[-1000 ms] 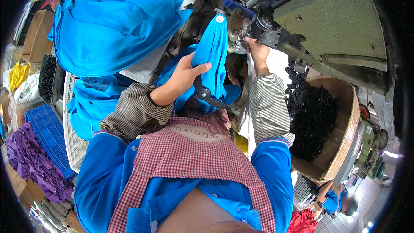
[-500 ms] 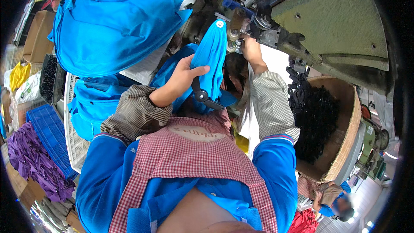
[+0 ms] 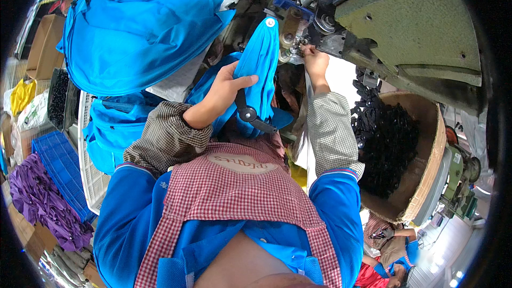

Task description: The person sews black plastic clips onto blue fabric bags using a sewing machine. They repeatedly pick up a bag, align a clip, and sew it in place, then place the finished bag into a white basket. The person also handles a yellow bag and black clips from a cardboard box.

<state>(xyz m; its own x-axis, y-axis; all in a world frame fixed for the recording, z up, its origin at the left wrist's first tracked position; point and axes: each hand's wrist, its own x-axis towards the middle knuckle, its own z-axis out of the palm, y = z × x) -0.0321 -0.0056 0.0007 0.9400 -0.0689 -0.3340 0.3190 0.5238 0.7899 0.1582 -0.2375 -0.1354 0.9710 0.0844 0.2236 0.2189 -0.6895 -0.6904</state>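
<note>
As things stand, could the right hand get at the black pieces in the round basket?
Probably yes. The right hand is up at the machine, and the basket of black pieces sits just beside that forearm, open on top with nothing covering it. The hand would only need to draw back from the machine.

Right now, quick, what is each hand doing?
Left hand: closed around the blue fabric piece with a black strap.
Right hand: at the machine head; whether it grips anything cannot be told.
</note>
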